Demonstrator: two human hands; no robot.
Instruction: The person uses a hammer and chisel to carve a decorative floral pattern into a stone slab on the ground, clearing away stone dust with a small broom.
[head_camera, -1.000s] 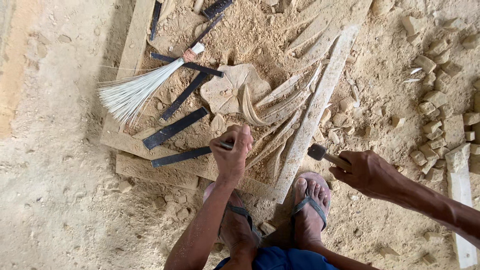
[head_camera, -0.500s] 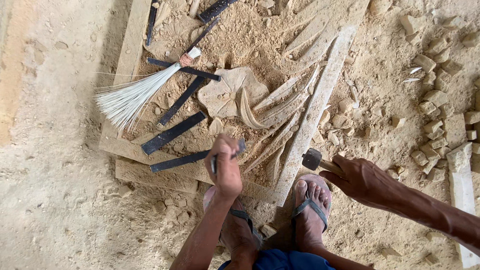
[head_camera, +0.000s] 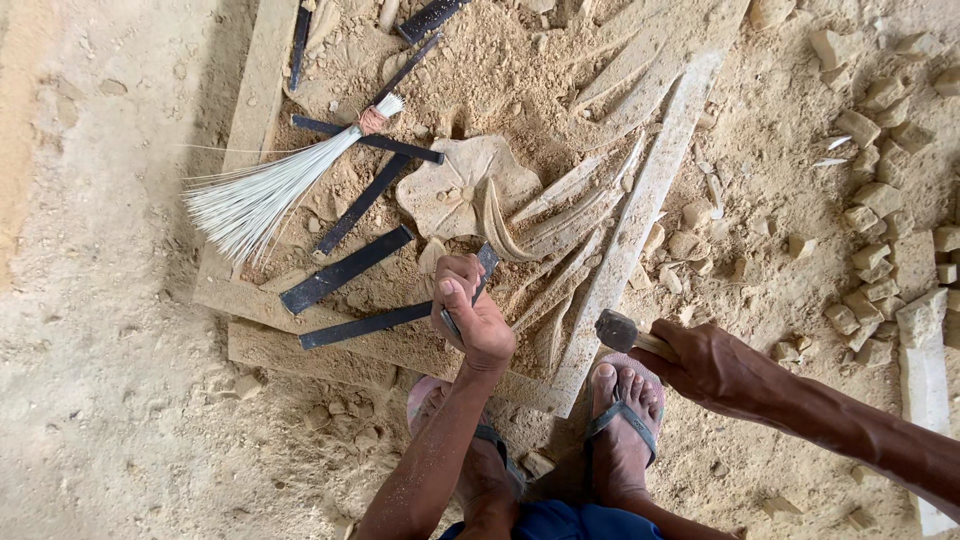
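The left hand has its fingers closed around a flat dark metal chisel; the blade sticks out above the knuckles, its tip against the pale carved stone slab with its leaf-shaped relief. The right hand grips the wooden handle of a dark-headed mallet, fingers wrapped tight, the head held just right of the slab's long straight border. At least 5 more flat dark metal chisels lie loose on the dusty slab to the left of the held one. 1 small hand broom of stiff white bristles lies across them, fanned out. 2 feet in grey flip-flops rest at the slab's near edge. Rough, blocky stone chips litter the sandy floor at right.
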